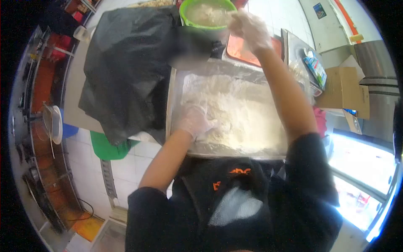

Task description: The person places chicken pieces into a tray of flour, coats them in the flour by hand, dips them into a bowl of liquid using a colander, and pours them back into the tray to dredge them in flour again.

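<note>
My left hand [195,121], in a clear glove, rests in the white flour [247,117] on the left side of a metal tray [235,153]. Its thumb sticks out to the right, and the other fingers are partly hidden in the flour. My right hand [250,31], also gloved, is raised at the right rim of a green bowl [185,19]. Its fingers are bent together, and what they hold, if anything, cannot be made out. Pale, wet-looking pieces in cloudy liquid [210,15] fill the bowl.
Black plastic sheeting [126,63] covers the surface left of the tray. Behind the tray lies an orange-red tray [241,52]. To the right are a blue packet [315,69] and an open cardboard box [342,86]. A green bin [110,147] stands low at left.
</note>
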Demonstrator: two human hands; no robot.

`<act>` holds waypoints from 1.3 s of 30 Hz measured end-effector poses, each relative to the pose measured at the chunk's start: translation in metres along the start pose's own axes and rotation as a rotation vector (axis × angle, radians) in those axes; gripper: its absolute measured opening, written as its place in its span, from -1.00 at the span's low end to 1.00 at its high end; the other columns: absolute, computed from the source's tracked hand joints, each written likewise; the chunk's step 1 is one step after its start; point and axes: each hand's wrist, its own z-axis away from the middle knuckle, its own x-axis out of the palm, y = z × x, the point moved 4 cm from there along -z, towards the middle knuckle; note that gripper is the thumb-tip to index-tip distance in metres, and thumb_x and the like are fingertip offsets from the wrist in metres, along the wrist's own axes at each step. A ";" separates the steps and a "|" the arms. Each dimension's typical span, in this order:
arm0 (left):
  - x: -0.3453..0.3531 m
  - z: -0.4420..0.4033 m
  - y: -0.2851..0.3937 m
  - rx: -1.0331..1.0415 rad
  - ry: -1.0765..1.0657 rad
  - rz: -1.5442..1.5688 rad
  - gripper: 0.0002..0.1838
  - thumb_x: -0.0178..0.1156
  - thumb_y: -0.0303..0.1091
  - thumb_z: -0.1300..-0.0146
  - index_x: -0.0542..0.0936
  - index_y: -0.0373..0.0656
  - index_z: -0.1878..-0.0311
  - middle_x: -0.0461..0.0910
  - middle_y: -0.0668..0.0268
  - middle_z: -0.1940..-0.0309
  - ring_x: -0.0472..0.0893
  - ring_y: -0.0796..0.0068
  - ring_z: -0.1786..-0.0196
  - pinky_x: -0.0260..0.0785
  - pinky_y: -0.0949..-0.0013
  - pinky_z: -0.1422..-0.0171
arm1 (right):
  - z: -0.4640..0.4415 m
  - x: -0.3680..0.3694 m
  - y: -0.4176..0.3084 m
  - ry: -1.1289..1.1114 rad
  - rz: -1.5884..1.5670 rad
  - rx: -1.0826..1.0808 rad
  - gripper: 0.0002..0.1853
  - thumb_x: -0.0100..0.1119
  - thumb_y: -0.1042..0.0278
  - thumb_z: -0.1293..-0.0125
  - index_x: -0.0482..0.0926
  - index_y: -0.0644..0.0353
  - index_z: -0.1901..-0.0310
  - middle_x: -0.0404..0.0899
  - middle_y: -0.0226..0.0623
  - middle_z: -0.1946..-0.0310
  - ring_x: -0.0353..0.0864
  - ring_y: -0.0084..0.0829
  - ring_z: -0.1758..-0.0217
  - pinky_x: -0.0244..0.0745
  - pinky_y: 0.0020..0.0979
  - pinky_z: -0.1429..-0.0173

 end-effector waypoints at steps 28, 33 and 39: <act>0.041 -0.037 -0.045 0.518 0.327 -0.533 -0.65 0.06 -0.46 -0.20 0.60 -0.06 -0.05 0.64 0.24 0.07 0.62 0.27 0.04 0.44 0.26 -0.18 | 0.298 0.068 0.048 -0.703 0.322 -0.005 -0.60 0.03 0.12 -0.33 0.50 -0.11 -0.19 0.60 -0.21 -0.02 0.61 -0.25 -0.04 0.53 -0.26 -0.10; 0.020 -0.019 -0.051 0.459 0.415 -0.188 -0.66 0.09 -0.42 -0.21 0.59 -0.07 -0.08 0.57 0.22 -0.10 0.53 0.24 -0.16 0.40 0.27 -0.28 | 0.273 0.090 0.005 -0.461 0.432 -0.441 -0.67 -0.05 0.31 -0.37 0.57 -0.05 -0.11 0.61 -0.17 -0.02 0.66 -0.17 0.04 0.57 -0.21 -0.02; 0.054 -0.020 -0.087 0.142 0.235 -0.278 -0.63 0.07 -0.39 -0.27 0.54 -0.10 -0.15 0.49 0.14 -0.18 0.41 0.20 -0.28 0.31 0.30 -0.37 | 0.293 0.170 0.020 -0.564 0.884 -0.513 -0.59 -0.03 0.48 -0.19 0.55 0.27 -0.08 0.59 -0.07 0.40 0.61 -0.20 0.37 0.57 -0.22 0.36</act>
